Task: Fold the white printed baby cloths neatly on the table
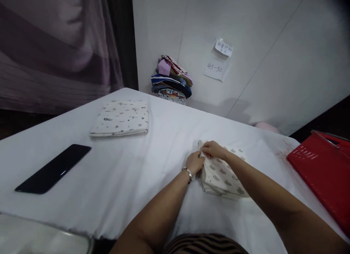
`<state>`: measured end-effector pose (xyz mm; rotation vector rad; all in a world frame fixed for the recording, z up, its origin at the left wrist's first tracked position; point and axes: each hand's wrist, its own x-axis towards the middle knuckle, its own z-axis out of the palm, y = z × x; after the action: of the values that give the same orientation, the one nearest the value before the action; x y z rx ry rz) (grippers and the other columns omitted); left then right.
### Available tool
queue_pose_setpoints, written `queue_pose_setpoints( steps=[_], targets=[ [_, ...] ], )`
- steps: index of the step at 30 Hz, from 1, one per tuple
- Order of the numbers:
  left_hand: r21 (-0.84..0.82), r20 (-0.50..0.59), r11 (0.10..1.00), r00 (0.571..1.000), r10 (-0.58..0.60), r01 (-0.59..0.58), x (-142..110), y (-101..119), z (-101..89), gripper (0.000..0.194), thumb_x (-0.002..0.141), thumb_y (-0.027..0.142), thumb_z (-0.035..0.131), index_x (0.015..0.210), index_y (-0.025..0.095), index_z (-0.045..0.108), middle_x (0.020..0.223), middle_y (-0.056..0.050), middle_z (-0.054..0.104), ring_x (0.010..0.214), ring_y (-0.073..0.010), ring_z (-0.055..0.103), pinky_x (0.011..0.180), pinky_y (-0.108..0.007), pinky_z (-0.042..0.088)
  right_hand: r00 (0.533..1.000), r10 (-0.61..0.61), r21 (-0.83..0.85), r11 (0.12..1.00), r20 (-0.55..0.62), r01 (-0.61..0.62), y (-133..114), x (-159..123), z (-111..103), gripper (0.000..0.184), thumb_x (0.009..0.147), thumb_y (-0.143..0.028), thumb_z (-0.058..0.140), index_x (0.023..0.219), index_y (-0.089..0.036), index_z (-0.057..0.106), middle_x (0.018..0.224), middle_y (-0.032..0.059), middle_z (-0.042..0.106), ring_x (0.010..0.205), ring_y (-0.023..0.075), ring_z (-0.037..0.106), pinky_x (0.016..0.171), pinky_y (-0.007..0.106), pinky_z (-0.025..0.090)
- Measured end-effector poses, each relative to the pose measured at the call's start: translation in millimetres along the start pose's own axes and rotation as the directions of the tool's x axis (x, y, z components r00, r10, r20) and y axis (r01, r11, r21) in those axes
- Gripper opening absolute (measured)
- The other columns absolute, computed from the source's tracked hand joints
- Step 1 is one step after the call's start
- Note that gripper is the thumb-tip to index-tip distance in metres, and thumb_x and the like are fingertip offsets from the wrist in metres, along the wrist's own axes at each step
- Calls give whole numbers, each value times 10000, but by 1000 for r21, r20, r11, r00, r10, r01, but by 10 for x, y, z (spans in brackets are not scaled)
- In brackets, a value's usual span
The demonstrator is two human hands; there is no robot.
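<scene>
Two-handed, pinches the left edge of the folded cloth (221, 175), right of middle on the white table (164, 133), with left hand (194, 163) and right hand (213, 150); hides part of it under the right forearm (259, 181). Has a printed bundle (123, 119) and black slab (54, 169) on the table's left half, red basket (325, 170) at its right side, stacked clothes (171, 81) beyond its far edge.

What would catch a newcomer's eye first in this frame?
Probably the bright red basket at the right edge, the strongest colour beside the white table. Next, the left hand and right hand, together at the left edge of a folded patterned cloth. Then the glossy black slab on the table's left side.
</scene>
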<state>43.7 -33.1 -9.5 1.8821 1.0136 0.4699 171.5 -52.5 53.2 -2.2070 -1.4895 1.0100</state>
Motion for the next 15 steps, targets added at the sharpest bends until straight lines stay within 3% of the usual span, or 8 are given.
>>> queue_pose_setpoints(
  steps=[4,9,15],
  targets=[
    [-6,-12,1000,1000,9,-9,0,-10,9,118,736,196,474,680,183,577,677,-16,620,617,-141,515,530,-246,288,999,-31,-42,999,42,32,3,13,-131,175,781,-252,506,659,-153,584,495,-21,567,429,76,505,437,172,408],
    [-42,-12,999,999,34,-35,11,-53,50,154,731,204,458,687,187,605,680,-16,626,609,-139,508,530,-242,287,995,-29,-202,979,-97,9,-16,209,-230,231,821,-292,448,742,-142,605,513,-5,574,437,82,495,429,176,379],
    [-48,6,999,1000,25,-25,16,-55,59,176,734,209,461,721,183,635,693,-19,637,619,-142,515,536,-235,303,995,30,-475,877,-97,-73,-173,516,-277,234,756,-304,534,750,-109,664,504,52,611,491,145,575,521,225,431]
  ],
)
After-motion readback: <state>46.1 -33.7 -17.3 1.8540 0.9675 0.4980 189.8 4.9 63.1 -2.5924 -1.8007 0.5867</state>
